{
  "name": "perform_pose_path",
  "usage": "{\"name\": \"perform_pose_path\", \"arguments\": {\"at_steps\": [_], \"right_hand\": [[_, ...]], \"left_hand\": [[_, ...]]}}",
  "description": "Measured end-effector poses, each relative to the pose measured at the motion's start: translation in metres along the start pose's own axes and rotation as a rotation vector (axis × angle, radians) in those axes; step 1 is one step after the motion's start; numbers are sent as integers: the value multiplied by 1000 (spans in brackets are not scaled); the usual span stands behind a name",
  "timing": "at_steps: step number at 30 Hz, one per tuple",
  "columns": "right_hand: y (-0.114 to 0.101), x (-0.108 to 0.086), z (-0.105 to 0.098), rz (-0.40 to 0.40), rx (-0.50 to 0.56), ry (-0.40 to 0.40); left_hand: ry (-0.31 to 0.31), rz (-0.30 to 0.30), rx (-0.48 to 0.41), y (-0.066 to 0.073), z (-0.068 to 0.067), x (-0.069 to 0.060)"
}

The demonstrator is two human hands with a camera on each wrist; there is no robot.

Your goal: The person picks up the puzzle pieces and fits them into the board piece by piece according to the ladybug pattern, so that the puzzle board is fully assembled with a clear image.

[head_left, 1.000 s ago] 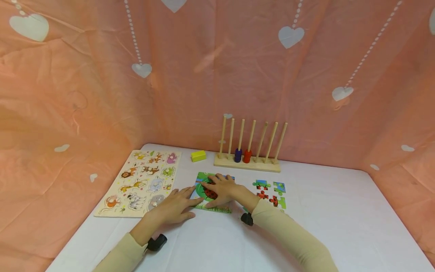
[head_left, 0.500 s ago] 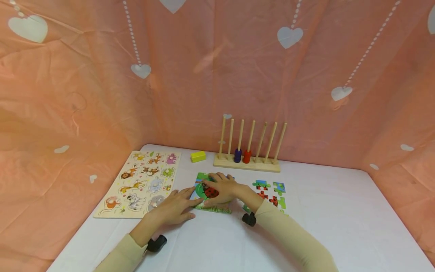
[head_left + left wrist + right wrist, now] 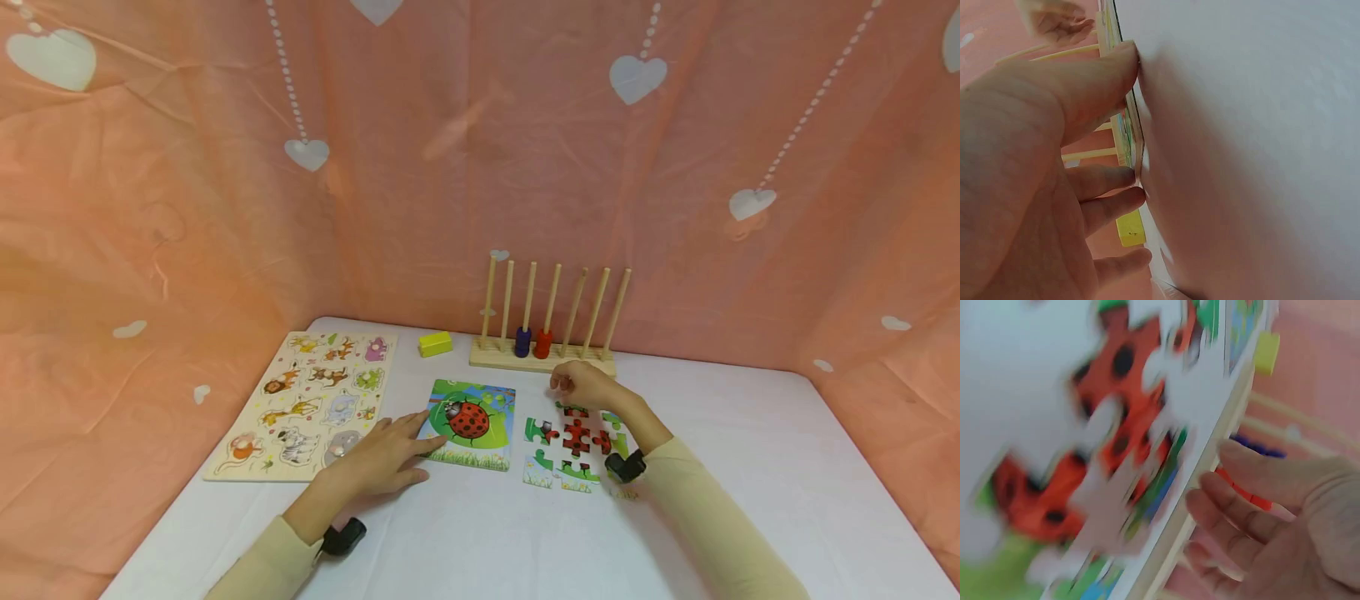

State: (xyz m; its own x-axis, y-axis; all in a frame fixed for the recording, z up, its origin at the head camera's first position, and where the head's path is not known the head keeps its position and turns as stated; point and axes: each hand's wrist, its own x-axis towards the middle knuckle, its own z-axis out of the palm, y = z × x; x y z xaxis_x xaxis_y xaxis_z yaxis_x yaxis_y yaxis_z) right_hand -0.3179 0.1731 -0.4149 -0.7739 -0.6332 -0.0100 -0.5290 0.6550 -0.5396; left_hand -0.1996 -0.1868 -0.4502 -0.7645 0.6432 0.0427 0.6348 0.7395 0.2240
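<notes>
Animal puzzle board [image 3: 303, 392] lying flat at left, yellow block [image 3: 435, 344] between it and the seven-peg wooden rack [image 3: 498, 359], purple beads [image 3: 522, 342] on peg three, red beads [image 3: 543, 344] on four, heart-patterned peach curtain [image 3: 420, 208] hanging behind!

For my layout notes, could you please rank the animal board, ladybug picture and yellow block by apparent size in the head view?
1. Animal board
2. Ladybug picture
3. Yellow block

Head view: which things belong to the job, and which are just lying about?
Probably the job:
- ladybug board, touched by the left hand
- loose puzzle pieces, near the right hand

Apparently lying about:
- animal board
- yellow block
- peg rack
- blue-purple beads
- red beads
</notes>
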Motion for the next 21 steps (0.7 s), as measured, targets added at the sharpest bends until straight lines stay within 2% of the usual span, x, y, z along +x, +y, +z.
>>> {"name": "perform_pose_path", "arguments": {"at_steps": [6, 14, 21], "right_hand": [[22, -13, -8, 66, 10, -72], [28, -17, -8, 69, 19, -77], [29, -20, -5, 85, -17, -58]], "left_hand": [[-10, 6, -11, 0, -2, 0], [-13, -5, -26, -1, -1, -2], [1, 5, -19, -2, 1, -1]]}}
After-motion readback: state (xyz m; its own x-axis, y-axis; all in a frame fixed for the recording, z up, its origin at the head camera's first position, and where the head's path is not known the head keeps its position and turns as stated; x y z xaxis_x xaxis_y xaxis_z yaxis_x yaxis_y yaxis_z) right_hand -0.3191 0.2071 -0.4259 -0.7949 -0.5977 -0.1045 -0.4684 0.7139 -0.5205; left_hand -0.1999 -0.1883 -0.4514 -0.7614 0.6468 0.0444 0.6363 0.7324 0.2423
